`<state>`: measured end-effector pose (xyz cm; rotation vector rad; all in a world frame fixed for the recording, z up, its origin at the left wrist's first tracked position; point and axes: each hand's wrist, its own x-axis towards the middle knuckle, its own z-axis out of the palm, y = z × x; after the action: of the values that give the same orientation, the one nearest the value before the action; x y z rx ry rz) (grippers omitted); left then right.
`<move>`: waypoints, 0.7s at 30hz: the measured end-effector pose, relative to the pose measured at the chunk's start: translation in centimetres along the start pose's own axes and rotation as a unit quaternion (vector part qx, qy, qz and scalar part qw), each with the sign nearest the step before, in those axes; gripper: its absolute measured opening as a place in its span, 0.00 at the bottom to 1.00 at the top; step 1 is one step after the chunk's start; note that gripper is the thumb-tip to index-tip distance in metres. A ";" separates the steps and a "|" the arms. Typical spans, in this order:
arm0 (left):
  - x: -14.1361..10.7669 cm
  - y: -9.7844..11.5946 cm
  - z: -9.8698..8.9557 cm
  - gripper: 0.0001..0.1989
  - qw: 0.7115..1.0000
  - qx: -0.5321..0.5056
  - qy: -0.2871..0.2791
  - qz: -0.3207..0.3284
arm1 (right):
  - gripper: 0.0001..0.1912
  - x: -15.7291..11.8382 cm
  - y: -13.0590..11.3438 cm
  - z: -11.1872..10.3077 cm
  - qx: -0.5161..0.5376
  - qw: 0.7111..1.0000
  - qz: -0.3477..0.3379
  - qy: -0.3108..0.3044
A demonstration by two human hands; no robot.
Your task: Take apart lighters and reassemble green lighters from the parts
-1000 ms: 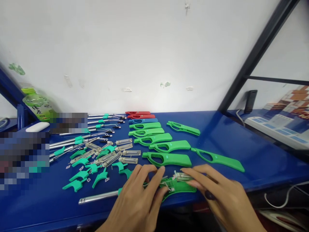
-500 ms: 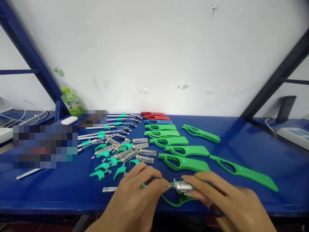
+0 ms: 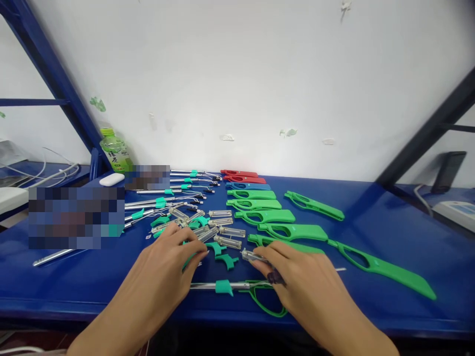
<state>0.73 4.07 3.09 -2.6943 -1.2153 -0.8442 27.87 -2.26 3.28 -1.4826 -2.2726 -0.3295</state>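
My right hand point(image 3: 293, 277) pinches a clear tank with a metal end point(image 3: 253, 255) above the front of the table. Beneath it lies a green shell with an open loop point(image 3: 267, 307), partly hidden by that hand. A metal tube carrying a teal piece point(image 3: 223, 287) runs into the shell's left end. My left hand point(image 3: 174, 257) is over the teal trigger pieces, its thumb and forefinger pressed together; what they hold, if anything, is too small to name. A loose teal trigger point(image 3: 227, 261) lies between my hands, below several clear tanks point(image 3: 228, 242).
Green shells point(image 3: 293, 231) stretch in a column behind my right hand, with red ones point(image 3: 243, 179) at the back. Metal tubes with wires point(image 3: 148, 203) lie at left. A green bottle point(image 3: 115, 152) and a white case point(image 3: 112, 179) stand near the wall.
My left hand has left the tube and moved left and up to the teal pieces. My right hand has shifted left and up with the clear tank, uncovering the tube's teal piece.
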 end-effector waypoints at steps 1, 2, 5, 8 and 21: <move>0.0 0.0 0.2 0.13 1.000 0.003 -0.001 0.003 | 0.08 0.3 -0.2 0.2 -0.007 1.000 0.000 -0.010; 0.0 0.0 0.2 0.14 1.000 0.006 -0.002 0.004 | 0.07 0.6 -0.3 0.3 -0.014 1.000 -0.002 -0.018; -0.2 0.6 -0.1 0.14 1.000 0.013 -0.002 0.005 | 0.09 0.8 -0.2 0.1 -0.023 0.999 0.000 -0.024; -0.6 2.0 -0.8 0.13 1.000 -0.005 -0.004 0.021 | 0.09 -0.8 0.7 -1.0 0.004 1.000 0.010 -0.005; -1.6 4.5 1.0 0.14 0.991 -0.007 -0.048 0.122 | 0.19 -8.2 3.9 -1.7 0.090 0.991 0.084 -0.046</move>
<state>3.52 0.18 2.08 -2.8462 -0.8710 -0.7005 34.68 -8.12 0.98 -1.6100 -2.1625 -0.0068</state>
